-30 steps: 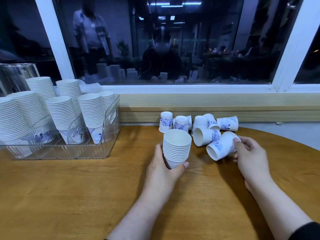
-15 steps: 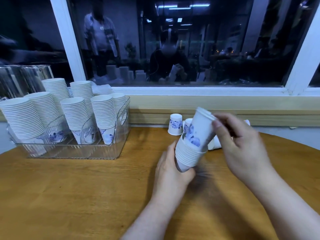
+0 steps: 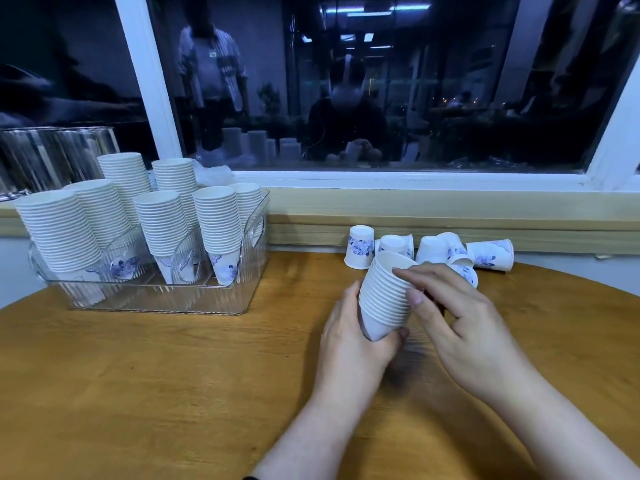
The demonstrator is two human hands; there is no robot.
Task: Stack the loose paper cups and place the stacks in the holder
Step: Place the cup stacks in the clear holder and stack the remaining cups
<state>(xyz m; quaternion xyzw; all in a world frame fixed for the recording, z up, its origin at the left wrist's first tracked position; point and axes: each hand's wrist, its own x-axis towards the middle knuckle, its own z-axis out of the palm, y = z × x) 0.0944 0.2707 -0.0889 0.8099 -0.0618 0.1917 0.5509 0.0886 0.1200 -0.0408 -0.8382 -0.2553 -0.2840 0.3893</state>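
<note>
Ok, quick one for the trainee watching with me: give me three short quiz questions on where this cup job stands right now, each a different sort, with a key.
1. True or false: the left hand grips the short stack near its base.
2. Multiple choice: the clear holder stands A) at the table's left, B) on the window sill, C) between the hands.
3. Fill in: the upside-down loose cup stands on its ____, left of the tipped loose cups.

Key: 1 true. 2 A. 3 rim. The right hand lays its fingers on the stack's top rim.
</note>
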